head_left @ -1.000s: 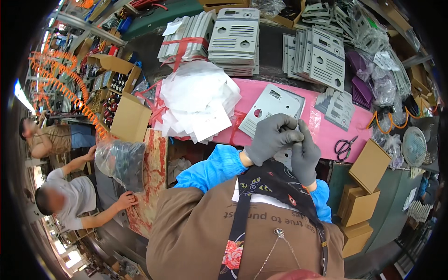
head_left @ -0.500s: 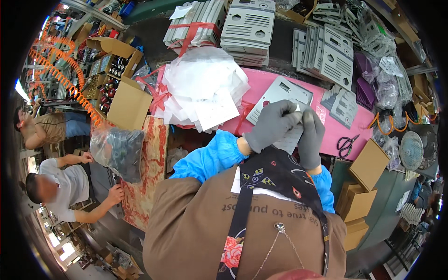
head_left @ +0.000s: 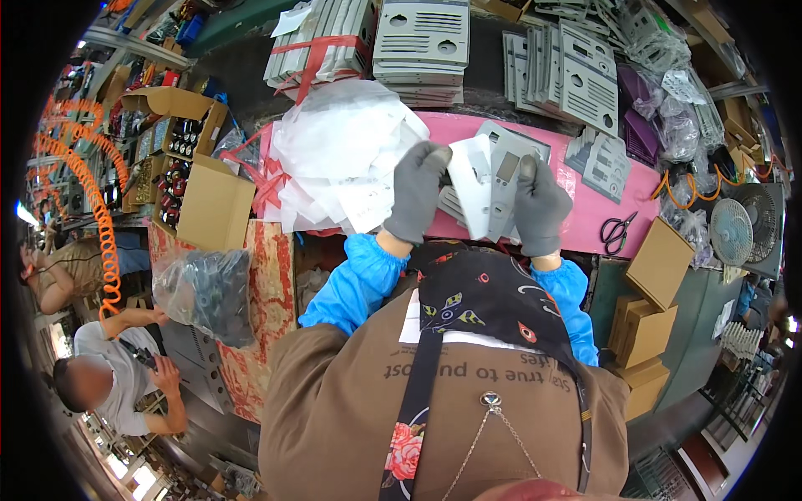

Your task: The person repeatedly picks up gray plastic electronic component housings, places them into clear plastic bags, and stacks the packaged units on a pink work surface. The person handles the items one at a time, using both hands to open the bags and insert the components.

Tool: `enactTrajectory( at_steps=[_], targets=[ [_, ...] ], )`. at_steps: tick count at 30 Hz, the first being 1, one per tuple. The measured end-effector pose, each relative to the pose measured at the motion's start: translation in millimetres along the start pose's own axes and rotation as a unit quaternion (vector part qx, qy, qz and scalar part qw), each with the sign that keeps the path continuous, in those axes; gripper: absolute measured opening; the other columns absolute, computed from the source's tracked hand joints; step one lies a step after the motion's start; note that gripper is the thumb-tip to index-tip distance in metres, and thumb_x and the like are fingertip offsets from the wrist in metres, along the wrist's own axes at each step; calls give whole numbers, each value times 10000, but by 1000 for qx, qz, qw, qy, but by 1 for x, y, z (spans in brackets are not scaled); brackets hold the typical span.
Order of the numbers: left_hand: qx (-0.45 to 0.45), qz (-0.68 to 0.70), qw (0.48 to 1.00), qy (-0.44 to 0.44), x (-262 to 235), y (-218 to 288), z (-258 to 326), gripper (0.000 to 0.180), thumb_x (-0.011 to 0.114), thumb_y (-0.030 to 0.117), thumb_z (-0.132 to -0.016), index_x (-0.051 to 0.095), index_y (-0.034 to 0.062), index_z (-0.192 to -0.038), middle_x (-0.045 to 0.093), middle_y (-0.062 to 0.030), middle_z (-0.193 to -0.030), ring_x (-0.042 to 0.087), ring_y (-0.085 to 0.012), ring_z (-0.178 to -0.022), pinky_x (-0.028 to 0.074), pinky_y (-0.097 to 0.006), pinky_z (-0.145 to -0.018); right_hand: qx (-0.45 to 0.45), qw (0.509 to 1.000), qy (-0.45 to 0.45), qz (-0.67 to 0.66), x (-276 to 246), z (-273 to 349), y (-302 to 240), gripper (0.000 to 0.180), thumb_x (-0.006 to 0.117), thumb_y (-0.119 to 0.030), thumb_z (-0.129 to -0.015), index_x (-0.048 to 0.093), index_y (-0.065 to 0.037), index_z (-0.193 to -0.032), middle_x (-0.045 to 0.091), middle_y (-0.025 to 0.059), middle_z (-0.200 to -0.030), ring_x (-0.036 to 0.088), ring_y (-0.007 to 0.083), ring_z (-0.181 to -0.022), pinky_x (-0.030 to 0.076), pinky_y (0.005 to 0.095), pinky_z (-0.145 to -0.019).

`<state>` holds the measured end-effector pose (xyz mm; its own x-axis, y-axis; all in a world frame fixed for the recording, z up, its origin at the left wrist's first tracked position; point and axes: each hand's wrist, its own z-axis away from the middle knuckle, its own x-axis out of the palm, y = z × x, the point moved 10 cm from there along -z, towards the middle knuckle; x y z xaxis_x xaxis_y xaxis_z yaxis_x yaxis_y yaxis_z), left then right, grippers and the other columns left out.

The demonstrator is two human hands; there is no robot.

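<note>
My left hand (head_left: 415,192), in a grey glove, pinches the top corner of a white backing sheet (head_left: 470,192). To its right, my gloved right hand (head_left: 541,207) grips the upper edge of a grey label sheet (head_left: 504,179) with cut-outs. The two sheets stand apart at the top; whether they still join lower down cannot be made out. Beneath them a grey flat panel (head_left: 532,144) lies on the pink sheet (head_left: 614,221), partly hidden by my hands. A heap of translucent white sheets (head_left: 330,134) lies beside my left hand.
Stacked grey panels (head_left: 422,37) and a red-tied bundle (head_left: 322,42) stand behind. More panels (head_left: 589,79) and a grey label sheet (head_left: 598,163) lie right. Black scissors (head_left: 618,234) lie near cardboard boxes (head_left: 643,326) and a fan (head_left: 732,232). A co-worker (head_left: 125,367) is at left.
My hands have moved apart, and the white backing sheet now shows separated from the grey label sheet. At left, the co-worker's hands have come together around a dark tool.
</note>
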<state>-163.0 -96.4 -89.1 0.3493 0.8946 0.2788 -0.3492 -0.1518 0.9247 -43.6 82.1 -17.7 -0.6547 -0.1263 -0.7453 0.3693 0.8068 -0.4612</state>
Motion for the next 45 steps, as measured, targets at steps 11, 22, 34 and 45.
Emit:
enactTrajectory(
  at_steps=[11, 22, 34, 45],
  targets=[
    [146, -500, 799, 303, -202, 40, -73, 275, 715, 294, -881, 676, 77, -1046, 689, -102, -891, 641, -243, -788, 516, -375, -741, 112, 990, -38, 73, -5, 3, 74, 432, 453, -498, -1009, 665, -144, -881, 619, 152, -658, 624, 370, -613, 454, 470, -531],
    [171, -473, 857, 113, -63, 78, -21, 340, 725, 334, -871, 660, 54, -1053, 649, -92, -880, 620, -231, -815, 498, -345, -739, -161, 984, -19, 79, -37, 17, -12, 167, 694, -236, -831, 668, -126, -954, 621, 22, -806, 612, 224, -684, 456, 343, -562],
    [-185, -225, 919, -266, 76, -7, 24, 234, 697, 261, -898, 700, 26, -892, 588, 19, -706, 479, -54, -619, 394, -224, -554, -406, 913, -34, 27, -47, 48, -55, 240, 672, -210, -677, 521, -144, -850, 429, -6, -693, 478, 161, -621, 408, 298, -540],
    [-222, -169, 938, -208, 63, -50, -20, 194, 657, 200, -905, 681, 8, -917, 580, 8, -718, 492, -67, -623, 398, -226, -571, 385, 829, -44, -402, -24, 68, 116, 397, 509, -413, -1014, 618, -33, -971, 559, 20, -724, 490, 84, -617, 420, 260, -566]
  ],
)
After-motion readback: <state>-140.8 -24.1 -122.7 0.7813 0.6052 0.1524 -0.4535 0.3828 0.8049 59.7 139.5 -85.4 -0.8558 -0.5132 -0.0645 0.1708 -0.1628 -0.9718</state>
